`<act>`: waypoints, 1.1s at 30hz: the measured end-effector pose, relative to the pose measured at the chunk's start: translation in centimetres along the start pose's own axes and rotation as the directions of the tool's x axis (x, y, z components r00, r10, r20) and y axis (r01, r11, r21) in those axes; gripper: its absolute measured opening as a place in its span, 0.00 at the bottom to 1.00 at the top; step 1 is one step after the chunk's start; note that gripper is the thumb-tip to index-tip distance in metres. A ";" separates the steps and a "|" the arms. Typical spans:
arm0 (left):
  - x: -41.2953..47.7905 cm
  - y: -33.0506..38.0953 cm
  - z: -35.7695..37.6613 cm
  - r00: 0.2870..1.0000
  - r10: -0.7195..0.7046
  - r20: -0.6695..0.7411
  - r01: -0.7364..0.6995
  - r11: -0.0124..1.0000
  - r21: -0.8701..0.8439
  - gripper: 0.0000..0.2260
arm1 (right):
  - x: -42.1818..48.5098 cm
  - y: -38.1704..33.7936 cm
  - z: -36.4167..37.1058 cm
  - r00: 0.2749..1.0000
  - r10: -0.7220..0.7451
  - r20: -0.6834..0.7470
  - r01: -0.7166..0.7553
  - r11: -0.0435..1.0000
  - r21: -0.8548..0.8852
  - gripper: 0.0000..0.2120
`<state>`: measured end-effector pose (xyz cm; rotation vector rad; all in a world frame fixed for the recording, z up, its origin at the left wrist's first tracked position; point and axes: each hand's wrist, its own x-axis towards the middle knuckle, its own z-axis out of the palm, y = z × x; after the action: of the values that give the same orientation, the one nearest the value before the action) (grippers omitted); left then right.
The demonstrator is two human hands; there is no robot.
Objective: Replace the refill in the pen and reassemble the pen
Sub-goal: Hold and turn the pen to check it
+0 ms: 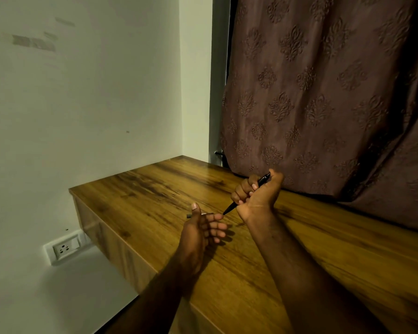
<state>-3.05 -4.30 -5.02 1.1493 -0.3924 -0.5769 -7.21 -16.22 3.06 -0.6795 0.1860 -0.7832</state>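
Note:
A black pen (230,208) runs slanted through my right hand (256,196), which is fisted around its barrel; the clicker end pokes out at the top right and the tip points down-left. My left hand (203,227) hovers just left of the tip, fingers spread and palm turned right, holding nothing. Its index fingertip is almost at the pen tip. A small dark piece (189,216) lies on the wooden desk (155,189) just behind my left thumb; most of it is hidden by the hand.
The desk's left edge drops off to a white floor. A wall socket (64,248) sits low on the white wall at left. A brown patterned curtain (323,92) hangs along the desk's far right side.

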 end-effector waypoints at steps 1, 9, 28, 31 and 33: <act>0.0 0.0 -0.1 1.000 0.002 0.011 -0.002 1.000 0.000 0.35 | -0.1 0.0 0.0 1.000 -0.007 -0.014 0.007 1.000 0.003 0.26; 0.1 -0.2 -0.2 0.998 0.023 0.051 -0.023 1.000 0.016 0.40 | -0.5 -0.3 0.4 1.000 -0.025 -0.012 0.024 1.000 -0.019 0.25; -0.6 0.1 -0.1 0.998 0.060 -0.017 -0.060 0.998 0.000 0.44 | -1.6 -1.3 0.7 0.990 -0.075 0.117 0.081 0.996 -0.049 0.26; -0.7 0.0 0.1 0.993 0.071 -0.092 -0.072 0.997 -0.016 0.42 | -1.5 -1.5 0.6 0.989 -0.078 0.125 0.082 0.996 -0.030 0.28; -1.0 0.0 0.5 0.987 0.068 -0.145 -0.080 0.994 -0.080 0.42 | -1.5 -1.6 0.8 0.989 -0.068 0.128 0.072 0.997 -0.024 0.28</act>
<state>-4.13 -4.06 -4.81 1.0813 -0.2842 -0.4397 -8.87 -15.60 4.51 -0.7635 0.0580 -0.8030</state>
